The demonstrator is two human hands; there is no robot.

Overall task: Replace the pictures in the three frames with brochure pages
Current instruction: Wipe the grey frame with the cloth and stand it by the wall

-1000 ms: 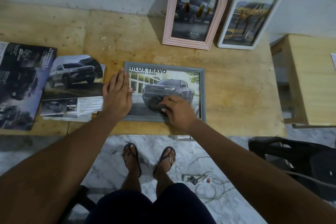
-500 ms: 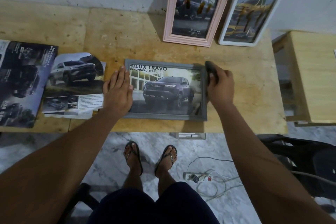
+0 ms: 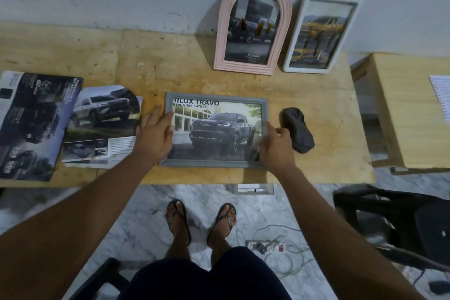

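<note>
A grey frame point(image 3: 214, 164) lies flat near the table's front edge and holds a brochure page of a dark pickup. My left hand point(image 3: 154, 134) rests on its left edge, fingers fairly straight and thumb on the glass. My right hand point(image 3: 275, 146) is at the right edge, its curled fingers blurred as they grip that side. A pink arched frame point(image 3: 253, 24) and a white frame point(image 3: 319, 31) lean against the wall, each with a car picture inside. Cut brochure pages point(image 3: 102, 124) and the dark brochure point(image 3: 31, 124) lie to the left.
A dark rolled cloth point(image 3: 298, 130) lies on the wooden table point(image 3: 151, 63) just right of the grey frame. A second wooden table point(image 3: 404, 109) stands to the right, a black chair point(image 3: 399, 221) below it. A power strip with cables point(image 3: 267, 246) lies on the floor.
My right hand stopped wiping the glass, carried the cloth to the right, set it down on the table, and came back to the frame's right edge. My left hand stayed on the left edge.
</note>
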